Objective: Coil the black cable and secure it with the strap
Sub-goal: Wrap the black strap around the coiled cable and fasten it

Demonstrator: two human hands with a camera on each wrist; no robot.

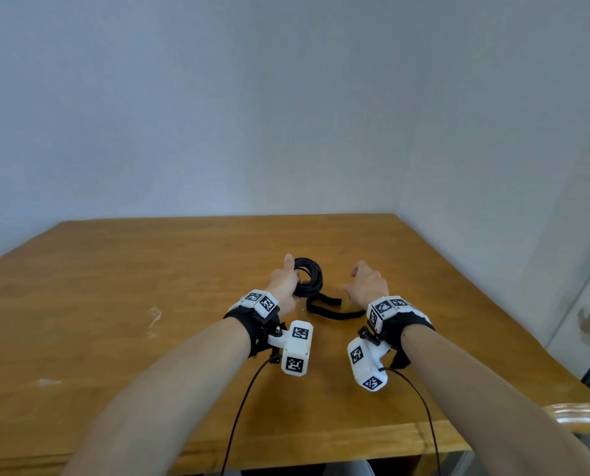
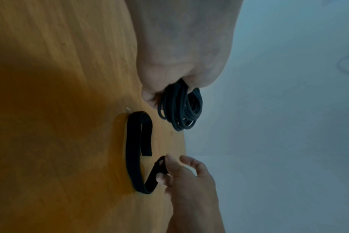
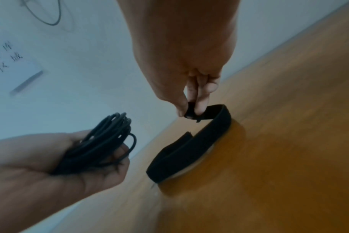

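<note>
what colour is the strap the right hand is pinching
Black, the strap shows best in the right wrist view, one end pinched.

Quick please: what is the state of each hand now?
Left hand: closed around the coiled black cable.
Right hand: pinching one end of the black strap; the rest lies on the table.

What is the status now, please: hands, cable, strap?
Left hand grips coiled cable. Right hand pinches one strap end; rest lies on table. Nothing blocking.

Glossy wooden table (image 1: 115, 304), matt cloth strap (image 1: 334, 314)
</note>
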